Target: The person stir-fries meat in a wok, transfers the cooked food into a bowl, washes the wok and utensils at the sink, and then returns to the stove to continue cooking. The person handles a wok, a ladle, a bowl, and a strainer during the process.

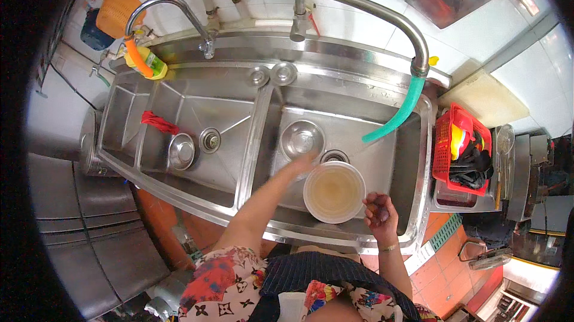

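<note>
My right hand (382, 219) holds a few dark reddish-purple round pieces (379, 209), perhaps small fruit, beside the right rim of a pale round tub (335, 220). Cloudy brownish water (334, 191) fills much of this tub, which is in the right sink basin. My left hand (306, 164) is blurred, over the gap between the tub and a round stainless steel bowl (302, 139). Whether its fingers hold or touch anything is hard to see. Partly hidden behind the tub is the basin's drain (335, 156).
A steel tap (367, 1) with a green hose (399, 116) reaches into the right basin. The left basin (215, 111) contains a small steel bowl (182, 151); a red cloth (159, 122) hangs over its divider. Right of the sink stands a red basket (441, 151) of utensils.
</note>
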A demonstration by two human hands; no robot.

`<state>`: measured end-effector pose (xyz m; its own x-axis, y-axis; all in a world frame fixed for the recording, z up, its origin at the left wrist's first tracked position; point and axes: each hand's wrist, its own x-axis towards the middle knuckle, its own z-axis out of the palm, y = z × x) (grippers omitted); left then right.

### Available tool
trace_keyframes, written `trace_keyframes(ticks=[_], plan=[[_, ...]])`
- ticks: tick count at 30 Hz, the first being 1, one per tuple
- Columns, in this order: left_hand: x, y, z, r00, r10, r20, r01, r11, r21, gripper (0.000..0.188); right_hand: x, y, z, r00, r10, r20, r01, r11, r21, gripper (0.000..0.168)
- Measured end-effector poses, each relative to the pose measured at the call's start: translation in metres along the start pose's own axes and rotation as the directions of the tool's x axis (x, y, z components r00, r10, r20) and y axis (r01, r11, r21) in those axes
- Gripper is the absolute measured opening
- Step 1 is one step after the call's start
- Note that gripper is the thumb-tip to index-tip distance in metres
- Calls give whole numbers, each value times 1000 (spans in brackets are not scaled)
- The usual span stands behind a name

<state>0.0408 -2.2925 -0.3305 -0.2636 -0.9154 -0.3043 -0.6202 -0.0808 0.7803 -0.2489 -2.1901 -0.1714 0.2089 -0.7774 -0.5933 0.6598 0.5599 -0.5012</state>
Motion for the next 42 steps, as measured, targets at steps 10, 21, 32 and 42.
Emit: trace_keyframes(ticks=[10,21,32,42], plan=[[65,229,-249,483,14,-875,-565,769,-299,39,108,-9,-11,989,69,132,-69,998,-4,31],[90,91,28,867,-490,91,223,218,-950,36,221,-13,13,974,192,122,-204,974,95,29],[112,110,87,867,-215,-449,-191,690,-699,50,236,-15,26,996,-63,71,83,943,-324,30],[43,-61,23,325,-476,-817,550,798,-246,63,204,-3,-3,968,210,141,-224,970,98,24]])
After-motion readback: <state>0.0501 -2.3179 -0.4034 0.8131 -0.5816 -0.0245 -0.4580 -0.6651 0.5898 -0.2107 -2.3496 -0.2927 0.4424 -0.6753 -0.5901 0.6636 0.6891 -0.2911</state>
